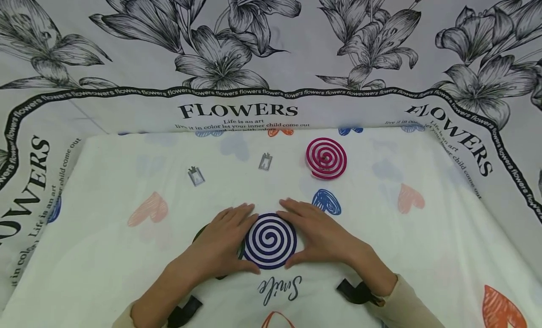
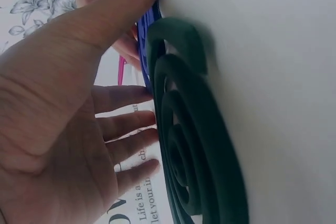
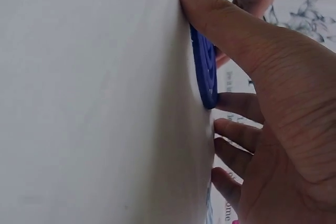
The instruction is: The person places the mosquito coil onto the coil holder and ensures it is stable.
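Left hand and right hand, fingers spread, flank blue coil, apparently steadying it beside green coil.

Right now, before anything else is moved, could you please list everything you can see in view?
Flat dark blue spiral coil: one, dark blue, between the hands.
Flat dark green spiral coil: one, dark green, left of the blue coil, mostly covered in the head view.
Flat magenta spiral coil: one, magenta, beyond the right hand.
Small flat pieces: two, silvery grey, left of the magenta coil.
Heart-printed cloth: one, white, beneath the coils.
Flower-printed covering: white and black, around the heart-printed cloth.
Wrist straps: two, black, one by each wrist.
Sleeves: two, beige, on the forearms.
Left hand: one, left of the blue coil.
Right hand: one, right of it.
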